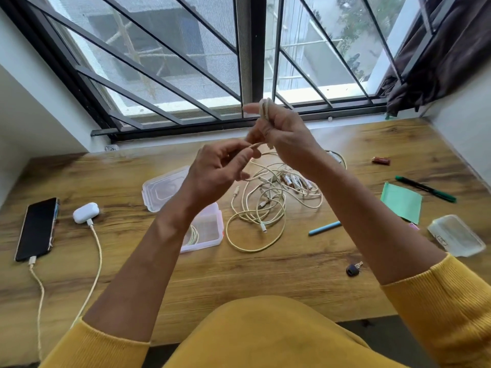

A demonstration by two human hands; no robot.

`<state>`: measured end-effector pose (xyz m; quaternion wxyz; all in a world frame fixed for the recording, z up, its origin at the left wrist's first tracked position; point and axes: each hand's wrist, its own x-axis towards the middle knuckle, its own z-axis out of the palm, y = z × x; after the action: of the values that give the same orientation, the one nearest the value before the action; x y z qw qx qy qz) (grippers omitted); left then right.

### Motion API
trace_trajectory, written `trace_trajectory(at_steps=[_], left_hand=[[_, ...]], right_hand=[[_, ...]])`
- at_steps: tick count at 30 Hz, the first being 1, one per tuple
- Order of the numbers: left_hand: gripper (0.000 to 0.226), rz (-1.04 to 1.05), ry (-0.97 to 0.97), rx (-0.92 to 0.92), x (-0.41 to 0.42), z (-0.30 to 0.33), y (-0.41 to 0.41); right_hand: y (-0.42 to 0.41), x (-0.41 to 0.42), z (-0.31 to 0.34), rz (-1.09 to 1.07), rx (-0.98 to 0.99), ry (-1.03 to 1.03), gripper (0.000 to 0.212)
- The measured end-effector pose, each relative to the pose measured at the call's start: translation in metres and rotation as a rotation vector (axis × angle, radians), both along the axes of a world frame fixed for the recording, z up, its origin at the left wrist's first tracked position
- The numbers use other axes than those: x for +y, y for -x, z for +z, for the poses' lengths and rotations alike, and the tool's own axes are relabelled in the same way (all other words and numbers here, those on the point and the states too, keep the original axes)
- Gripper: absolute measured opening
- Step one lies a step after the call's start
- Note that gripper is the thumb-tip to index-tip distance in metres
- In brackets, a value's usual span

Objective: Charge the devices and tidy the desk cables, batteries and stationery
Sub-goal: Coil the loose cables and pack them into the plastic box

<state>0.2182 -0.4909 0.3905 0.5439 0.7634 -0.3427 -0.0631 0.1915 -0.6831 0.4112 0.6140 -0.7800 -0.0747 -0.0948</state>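
My right hand (285, 140) is raised above the desk and grips a folded bundle of cream cable (265, 108). My left hand (220, 168) pinches the loose end of that cable just below it. A tangle of cream cables (261, 208) lies on the wooden desk (265, 274) under my hands, with several batteries (292, 180) at its far side. A clear plastic box (210, 229) holds one coiled cable, and its lid (164, 187) lies behind it. At the left, a black phone (37, 229) and a white earbud case (86, 212) each have a cable plugged in.
On the right lie a green pen (425, 188), a green sheet (402, 201), a blue pen (324, 228), a second clear box (455, 235), a key (354, 269) and a red battery (381, 161). A barred window and a dark curtain (438, 57) stand behind the desk.
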Motion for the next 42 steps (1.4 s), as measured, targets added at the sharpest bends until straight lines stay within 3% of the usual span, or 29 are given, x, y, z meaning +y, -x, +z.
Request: trace_trajectory(at_steps=[3, 6, 12, 19, 23, 28, 35, 39, 42], left_hand=[[0.019, 0.044, -0.049, -0.136, -0.003, 0.007, -0.012], [0.015, 0.077, -0.044, -0.162, -0.007, 0.01, -0.021], [0.037, 0.034, 0.013, -0.13, -0.016, 0.018, -0.019], [0.022, -0.06, 0.079, 0.038, -0.016, 0.008, -0.022], [0.032, -0.044, 0.21, 0.167, -0.016, -0.003, -0.02], [0.034, 0.092, 0.233, 0.204, -0.018, -0.021, -0.014], [0.029, 0.089, 0.107, 0.133, -0.032, -0.03, -0.002], [0.03, -0.009, -0.02, 0.166, -0.034, -0.037, 0.01], [0.031, -0.066, -0.145, 0.14, -0.028, -0.033, 0.013]], right_hand=[[-0.002, 0.003, -0.007, 0.027, 0.043, 0.148, 0.02], [-0.001, 0.004, -0.008, 0.012, 0.045, 0.219, 0.038], [0.004, -0.002, -0.002, 0.119, 0.188, 0.244, 0.068], [0.013, -0.019, 0.016, 0.555, 0.5, -0.107, 0.045], [0.015, -0.021, 0.022, 0.746, 0.424, -0.399, 0.037], [0.006, -0.018, 0.028, 0.644, 0.173, -0.719, 0.015], [-0.003, 0.001, 0.011, 0.423, 0.075, -0.871, 0.032], [-0.011, 0.008, 0.003, 0.284, -0.025, -0.815, 0.032], [-0.014, 0.007, -0.005, 0.072, -0.055, -0.604, 0.03]])
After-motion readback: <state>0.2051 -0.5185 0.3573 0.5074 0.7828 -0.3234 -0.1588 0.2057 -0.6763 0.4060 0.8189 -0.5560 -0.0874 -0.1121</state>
